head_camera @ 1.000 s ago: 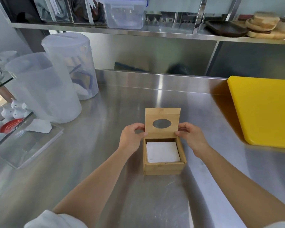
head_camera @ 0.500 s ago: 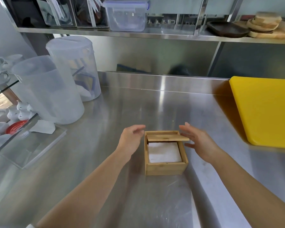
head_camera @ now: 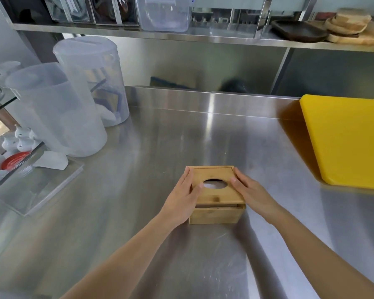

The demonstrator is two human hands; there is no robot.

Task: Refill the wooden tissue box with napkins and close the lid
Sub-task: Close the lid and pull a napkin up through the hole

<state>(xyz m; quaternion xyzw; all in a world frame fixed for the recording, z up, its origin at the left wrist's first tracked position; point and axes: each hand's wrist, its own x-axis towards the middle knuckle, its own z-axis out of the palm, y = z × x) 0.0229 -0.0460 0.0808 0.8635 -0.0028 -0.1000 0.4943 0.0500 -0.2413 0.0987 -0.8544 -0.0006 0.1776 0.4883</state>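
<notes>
Head view: lid (head_camera: 217, 186), half-lowered a moment earlier, now nearly shut on wooden tissue box (head_camera: 216, 214); left hand (head_camera: 183, 198) and right hand (head_camera: 252, 194) press it, fingers extended, unclenched.

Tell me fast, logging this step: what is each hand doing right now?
Left hand: open, flat on the lid.
Right hand: open, resting on the lid.

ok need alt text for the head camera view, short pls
Two bare hands, left hand and right hand, press a hinged bamboo lid with an oval opening down onto a small square wooden tissue box on a stainless steel counter. A yellow plastic cutting board lies right, translucent plastic jugs left.
</notes>
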